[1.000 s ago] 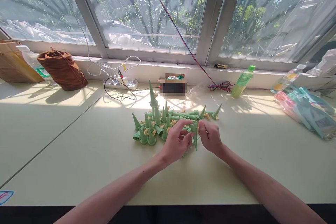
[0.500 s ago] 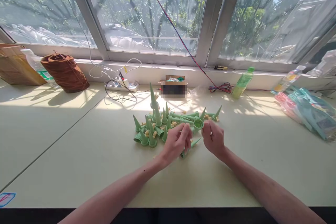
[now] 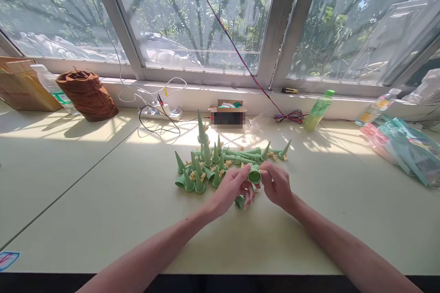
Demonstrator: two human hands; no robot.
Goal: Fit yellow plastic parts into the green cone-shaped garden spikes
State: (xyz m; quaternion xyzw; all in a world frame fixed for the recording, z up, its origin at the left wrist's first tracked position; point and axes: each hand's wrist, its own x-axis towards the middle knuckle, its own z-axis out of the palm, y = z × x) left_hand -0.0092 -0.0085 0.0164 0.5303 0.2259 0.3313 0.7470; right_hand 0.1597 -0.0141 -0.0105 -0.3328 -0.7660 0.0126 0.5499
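Observation:
A heap of green plastic cone spikes (image 3: 206,167) with small yellow pieces among them lies on the pale table (image 3: 103,201). My left hand (image 3: 232,190) is closed around one green cone (image 3: 254,175), its wide open end turned toward me. My right hand (image 3: 277,184) is pinched at that cone's right side, fingers pressed together; whether a small piece is in them is hidden. Another green cone (image 3: 239,201) lies on the table just below my left hand.
A brown bag (image 3: 87,94), a cardboard box (image 3: 20,84) and a bottle stand at the back left. A power strip with cables (image 3: 160,110), a small box (image 3: 228,112), green bottles (image 3: 318,110) and plastic packets (image 3: 405,149) line the window sill side.
The held cone has been turned from point-down to open end facing me, and both hands have drawn together around it, slightly nearer to me.

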